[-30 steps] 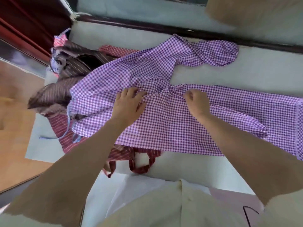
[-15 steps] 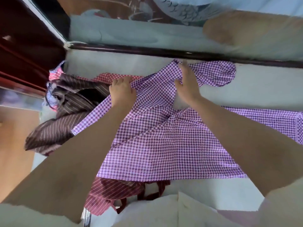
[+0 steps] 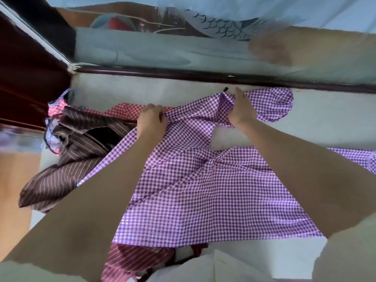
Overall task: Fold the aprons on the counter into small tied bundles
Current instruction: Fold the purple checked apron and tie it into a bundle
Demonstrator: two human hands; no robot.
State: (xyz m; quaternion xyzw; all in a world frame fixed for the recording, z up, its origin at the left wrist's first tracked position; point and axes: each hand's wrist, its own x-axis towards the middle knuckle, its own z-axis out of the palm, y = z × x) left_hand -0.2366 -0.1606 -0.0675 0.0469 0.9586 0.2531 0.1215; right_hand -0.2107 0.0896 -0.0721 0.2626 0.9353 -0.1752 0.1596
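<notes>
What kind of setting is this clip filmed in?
Probably a home or small shop: a pale counter against a fish-patterned glass panel, with a heap of aprons and wood flooring alongside.

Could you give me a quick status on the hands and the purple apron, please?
Left hand and right hand both gripping purple apron's far edge. Apron spread flat, unfolded. Brown striped apron heaped alongside, partly underneath.
</notes>
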